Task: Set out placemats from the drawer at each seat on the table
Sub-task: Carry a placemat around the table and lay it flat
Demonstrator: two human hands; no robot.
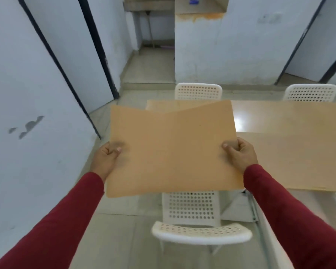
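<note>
Placemats (171, 150), tan and flat, are held up in the air by a person wearing dark red sleeves (52, 226); a second sheet's edge shows fanned behind the front one at the top, so at least two are in the stack. The left hand (107, 158) grasps the stack's left edge, thumb on top and fingers curled beneath. The right hand (241, 154) grasps the right edge the same way, thumb pressed on the upper face. The stack hangs over the near left end of a long tan counter (291, 144), hiding that corner, and it is above a white perforated chair (194, 220) tucked in at the near side. Two more white chairs stand at the counter's far side, one (198, 92) just past the stack's top edge and another (310, 93) to the right. A bright glare spot lies on the counter just beside the stack's right edge. Pale walls (17, 94) with dark door frames surround the room.
</note>
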